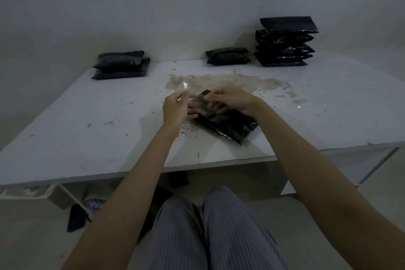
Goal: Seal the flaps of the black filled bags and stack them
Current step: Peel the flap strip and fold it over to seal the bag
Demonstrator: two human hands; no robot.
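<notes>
- Counter (87, 138) fills the middle of the frame, white and scuffed, with a brownish stain (230, 82) spread across its centre.
- Striped trousers (219, 232) at bottom centre, knees just under the counter edge.
- Tall stack (285, 42) in the upper right, glossy black bags piled against the wall, the top one sitting a bit askew.
- Left stack (120, 64) in the upper left, two dark bags, one on the other.
- Small stack (228, 56) at upper centre, just left of the tall stack, low and flat.
- Bag (228, 126) lies at centre frame on the counter, angled, its lower corner pointing to the lower right, filled and shiny.
- Right hand (232, 99) sits over the bag's upper end, fingers curled, pinching the flap (202, 103).
- Left hand (176, 108) just left of the bag, thumb and fingertips pinching the clear flap's left edge, which is lifted off the counter.
- Flap is see-through with a dark corner poking up between the two hands.
- Dark things on the floor at lower left; too dim to tell what they are.
</notes>
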